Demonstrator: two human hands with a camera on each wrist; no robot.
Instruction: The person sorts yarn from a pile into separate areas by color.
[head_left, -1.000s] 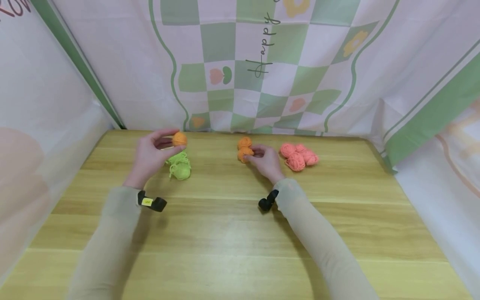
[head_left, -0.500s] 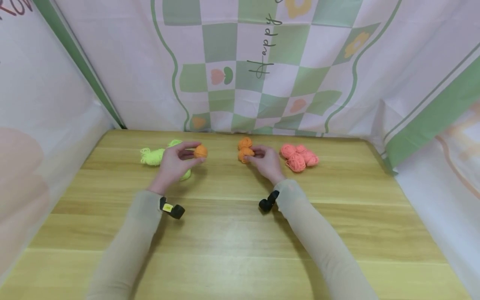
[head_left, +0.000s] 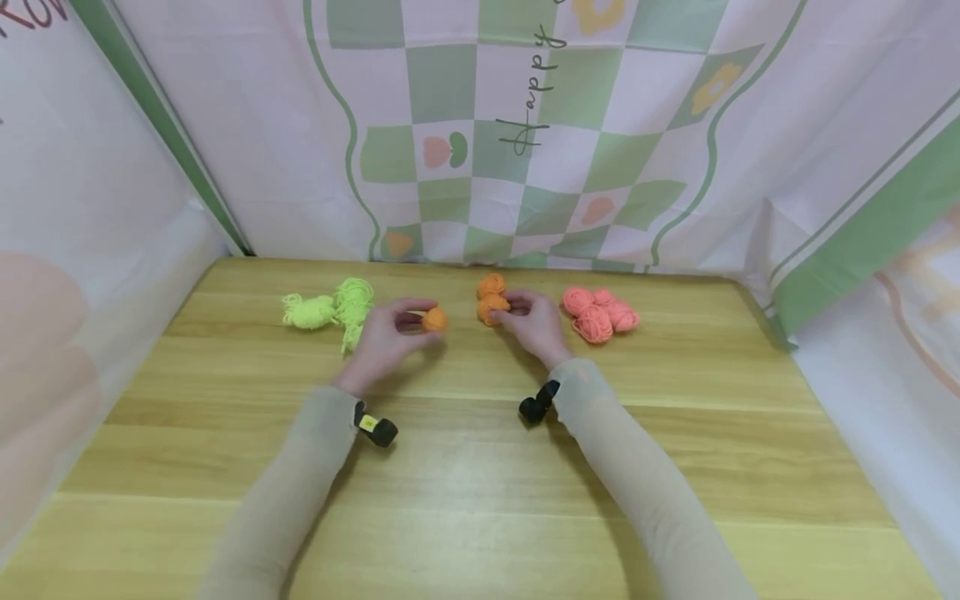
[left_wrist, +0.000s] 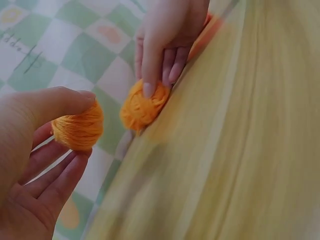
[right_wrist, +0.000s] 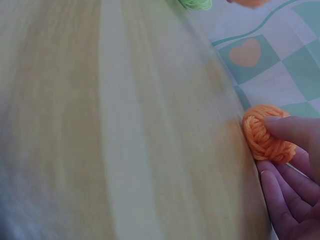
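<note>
In the upper middle of the head view, the left hand holds a small round ball of orange yarn between thumb and fingertips, the fingers parted only by the ball's width. To its right in the frame, the right hand pinches a second orange yarn ball in the same way, thumb on one side, fingers on the other. Just above that one, touching it, sits a third orange yarn ball.

A loose pinch on round, soft yarn could let the left ball slip and roll across the pale wooden tabletop. Likewise, a bump against the touching pair might part them — more likely if the right fingers' hold is slight.

The left wrist view shows the left thumb over the ball and the fingers below it, a hold the head view shows only from above. The head view alone gives the whole row: lime-green yarn bundles at left, coral-pink yarn balls at right — and the third orange ball, which I cannot make out in either wrist view.
</note>
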